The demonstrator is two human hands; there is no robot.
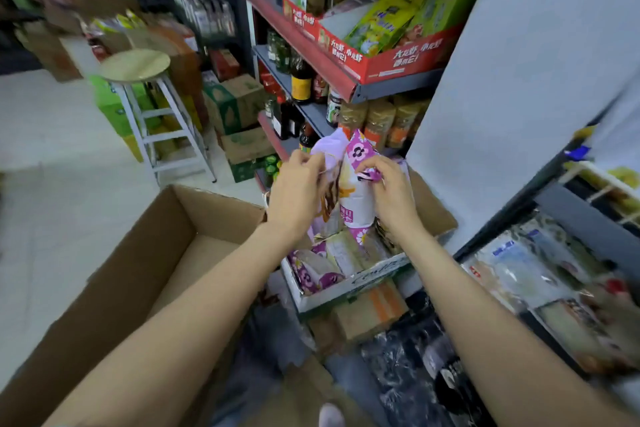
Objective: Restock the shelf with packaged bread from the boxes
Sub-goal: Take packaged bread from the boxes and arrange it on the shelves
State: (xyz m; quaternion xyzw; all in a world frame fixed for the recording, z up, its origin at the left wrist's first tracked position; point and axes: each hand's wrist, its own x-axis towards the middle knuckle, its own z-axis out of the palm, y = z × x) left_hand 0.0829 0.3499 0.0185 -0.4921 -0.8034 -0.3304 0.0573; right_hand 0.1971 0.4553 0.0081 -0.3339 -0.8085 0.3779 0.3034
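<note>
Pinching upright purple bread packets [349, 184], long axes vertical, over the box [349, 284]: left hand [296, 189], right hand [391, 194].

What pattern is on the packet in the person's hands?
Purple-pink with white flowers, on the bread packet, seen in the head view.

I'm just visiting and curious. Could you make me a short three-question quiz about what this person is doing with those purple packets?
1. True or false: both hands grip purple flowered packets.
2. What lies under the packets? A) a wooden stool B) a white-rimmed box C) a red tray
3. Fill in: the big cardboard box beside the left arm looks ____.

Key:
1. True: left hand and right hand each hold one.
2. B, the white-rimmed box, with more packets inside.
3. Empty.
</note>
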